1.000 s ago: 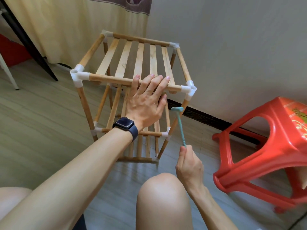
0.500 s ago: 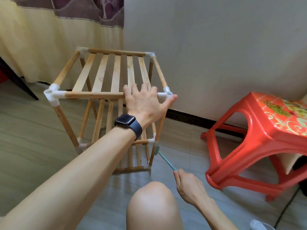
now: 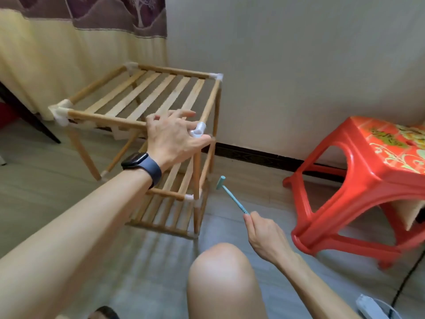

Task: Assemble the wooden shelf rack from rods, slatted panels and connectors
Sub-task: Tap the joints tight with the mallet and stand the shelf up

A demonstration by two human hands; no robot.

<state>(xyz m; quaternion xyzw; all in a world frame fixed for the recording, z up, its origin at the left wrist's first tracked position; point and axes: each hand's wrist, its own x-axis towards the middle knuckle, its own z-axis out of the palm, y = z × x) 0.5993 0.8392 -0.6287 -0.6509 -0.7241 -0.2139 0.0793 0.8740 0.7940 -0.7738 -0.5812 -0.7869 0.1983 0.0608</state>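
The pale wooden shelf rack (image 3: 147,97) is standing upright on the grey floor (image 3: 46,180), and it is looking close to finished. The top slatted panel (image 3: 174,88) is sitting just beyond the left hand (image 3: 170,137), and two more slatted tiers (image 3: 161,215) are showing below that wrist. White connectors are capping every top corner I can see.

The left hand is lying open with its fingers spread across the front rod, with the white plastic corner connector (image 3: 198,132) peeking out between thumb and forefinger. It is blurred, so I cannot tell how firmly it is pressing. The right hand (image 3: 264,233) is pinching the end of a small teal plastic mallet (image 3: 232,196). The mallet head is hovering up and left of that hand, just beside the rack's near leg and not touching it.

What is left, by my reading, is tapping the joints home, and possibly adding more above.

As for containers, no box or tray of parts is showing. That connector's socket is opening upward beside the left thumb, with no rod standing in it. A red plastic stool (image 3: 368,171) is standing well right of the right hand, with something beige underneath that I cannot make out.
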